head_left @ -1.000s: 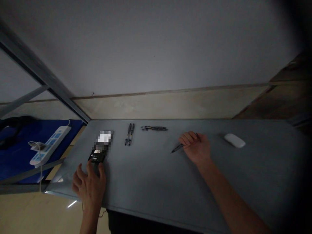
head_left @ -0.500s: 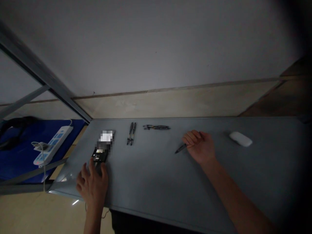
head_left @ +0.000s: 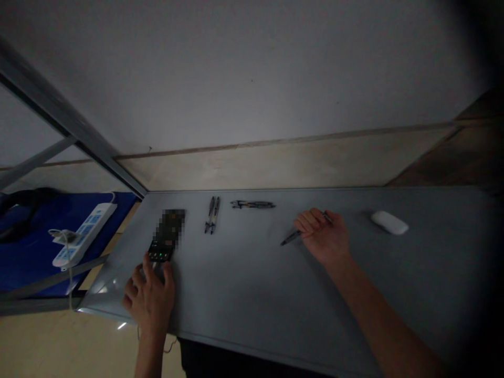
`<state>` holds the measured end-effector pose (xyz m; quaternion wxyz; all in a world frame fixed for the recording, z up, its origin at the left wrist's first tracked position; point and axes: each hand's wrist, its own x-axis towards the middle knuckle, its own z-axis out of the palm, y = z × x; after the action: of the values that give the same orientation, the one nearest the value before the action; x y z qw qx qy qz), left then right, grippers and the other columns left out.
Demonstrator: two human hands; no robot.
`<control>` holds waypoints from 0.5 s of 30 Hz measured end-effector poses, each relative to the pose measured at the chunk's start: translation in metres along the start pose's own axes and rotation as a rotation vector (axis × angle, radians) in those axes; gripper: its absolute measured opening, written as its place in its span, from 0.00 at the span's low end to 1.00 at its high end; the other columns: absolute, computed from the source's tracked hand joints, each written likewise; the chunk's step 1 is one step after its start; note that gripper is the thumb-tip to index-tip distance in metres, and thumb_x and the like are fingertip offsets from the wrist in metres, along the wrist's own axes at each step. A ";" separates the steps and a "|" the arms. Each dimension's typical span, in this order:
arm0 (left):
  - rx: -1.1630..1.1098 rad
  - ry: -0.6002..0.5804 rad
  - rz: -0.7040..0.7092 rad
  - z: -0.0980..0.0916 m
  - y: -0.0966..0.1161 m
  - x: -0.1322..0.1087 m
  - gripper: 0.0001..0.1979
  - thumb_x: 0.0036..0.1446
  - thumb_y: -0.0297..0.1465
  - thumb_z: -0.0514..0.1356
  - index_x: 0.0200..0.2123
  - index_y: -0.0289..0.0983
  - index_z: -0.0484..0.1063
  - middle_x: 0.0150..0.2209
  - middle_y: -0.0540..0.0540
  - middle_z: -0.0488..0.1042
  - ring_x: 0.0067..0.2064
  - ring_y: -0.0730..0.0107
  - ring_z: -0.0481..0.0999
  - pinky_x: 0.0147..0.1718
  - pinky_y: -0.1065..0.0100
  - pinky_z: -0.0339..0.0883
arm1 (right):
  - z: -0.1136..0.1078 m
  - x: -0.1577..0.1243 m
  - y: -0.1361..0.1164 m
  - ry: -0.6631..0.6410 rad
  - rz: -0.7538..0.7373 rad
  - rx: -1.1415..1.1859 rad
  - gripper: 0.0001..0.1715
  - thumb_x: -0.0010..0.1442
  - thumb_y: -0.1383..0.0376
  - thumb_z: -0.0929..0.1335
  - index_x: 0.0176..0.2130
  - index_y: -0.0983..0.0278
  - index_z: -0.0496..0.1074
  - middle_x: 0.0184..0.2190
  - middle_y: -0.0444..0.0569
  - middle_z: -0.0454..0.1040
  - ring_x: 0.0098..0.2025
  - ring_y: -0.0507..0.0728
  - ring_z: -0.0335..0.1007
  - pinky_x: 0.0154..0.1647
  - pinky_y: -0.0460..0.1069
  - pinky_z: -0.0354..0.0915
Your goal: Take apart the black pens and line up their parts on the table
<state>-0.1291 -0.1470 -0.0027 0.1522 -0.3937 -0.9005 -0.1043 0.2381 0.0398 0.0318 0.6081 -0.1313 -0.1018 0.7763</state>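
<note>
A phone (head_left: pixel 162 242) lies on the grey table, its upper part blurred out and its lower screen lit with small icons. At its near end rests my left hand (head_left: pixel 150 299), fingers apart, with the index fingertip at the lower left corner and the thumb near the lower right. My right hand (head_left: pixel 323 236) is closed around a dark pen (head_left: pixel 290 238), whose tip slants out to the left just over the tabletop. Between the hands, two pens (head_left: pixel 212 215) lie side by side, and a small group of pens (head_left: pixel 252 205) lies crosswise beyond them.
A white computer mouse (head_left: pixel 389 222) sits right of my right hand. The grey table (head_left: pixel 244 294) meets the wall at the back. On the left, a metal frame bar (head_left: pixel 106 165) rises beside a blue surface (head_left: pixel 27 268) carrying a white power strip (head_left: pixel 84 236) and a cable.
The phone's screen has switched from a bright white area to a dark display with icons. Both hands stay nearly in place; the pen in my right hand has shifted slightly.
</note>
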 end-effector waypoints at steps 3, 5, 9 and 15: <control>0.006 -0.012 0.003 0.000 -0.001 0.001 0.35 0.77 0.47 0.51 0.78 0.34 0.64 0.66 0.24 0.74 0.62 0.30 0.74 0.55 0.37 0.71 | 0.001 0.000 0.000 0.017 -0.002 -0.023 0.24 0.54 0.64 0.63 0.21 0.61 0.40 0.15 0.37 0.45 0.17 0.48 0.43 0.17 0.48 0.49; 0.004 -0.012 0.012 0.001 -0.002 0.002 0.34 0.77 0.47 0.50 0.77 0.35 0.66 0.67 0.25 0.74 0.62 0.30 0.73 0.55 0.37 0.71 | 0.001 0.000 0.000 0.026 -0.009 -0.030 0.24 0.55 0.63 0.63 0.21 0.61 0.41 0.14 0.38 0.46 0.17 0.48 0.43 0.17 0.48 0.48; -0.002 0.009 0.031 0.005 -0.005 0.000 0.33 0.78 0.47 0.49 0.74 0.35 0.70 0.67 0.25 0.73 0.62 0.30 0.73 0.55 0.38 0.70 | 0.001 -0.001 0.000 0.016 -0.023 -0.041 0.24 0.56 0.60 0.63 0.20 0.62 0.45 0.14 0.39 0.51 0.18 0.49 0.45 0.19 0.48 0.47; -0.030 0.063 0.046 0.005 -0.005 -0.004 0.38 0.78 0.47 0.49 0.80 0.29 0.57 0.63 0.23 0.76 0.60 0.30 0.75 0.55 0.37 0.71 | 0.002 0.000 0.002 0.004 -0.046 -0.094 0.21 0.57 0.60 0.63 0.19 0.61 0.49 0.16 0.40 0.56 0.20 0.50 0.50 0.22 0.50 0.50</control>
<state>-0.1310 -0.1513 -0.0089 0.1769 -0.4132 -0.8843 -0.1268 0.2352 0.0395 0.0332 0.6190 -0.1588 -0.1398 0.7564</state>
